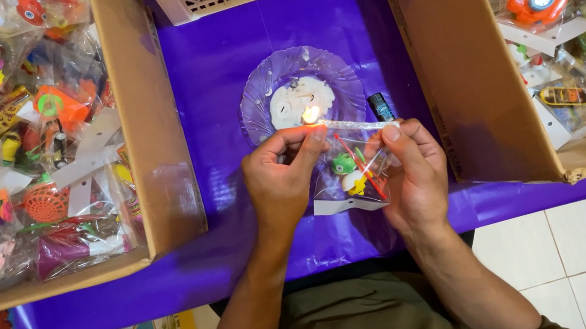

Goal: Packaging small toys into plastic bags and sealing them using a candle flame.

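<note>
Two brown cardboard boxes flank the purple-covered counter: the left box is full of small bagged plastic toys, the right box holds fewer bagged toys. Between them a clear glass plate carries a melted white candle with a lit flame. The left hand and right hand each have a closed grip pinching the top edge of a clear plastic bag of small toys, which is stretched between them at the flame.

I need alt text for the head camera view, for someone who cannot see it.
Two hands, left hand and right hand, hold the top edge of a small clear toy bag at a candle flame on a clear plate, over a purple table cover. Cardboard boxes of bagged toys stand on both sides.
</note>
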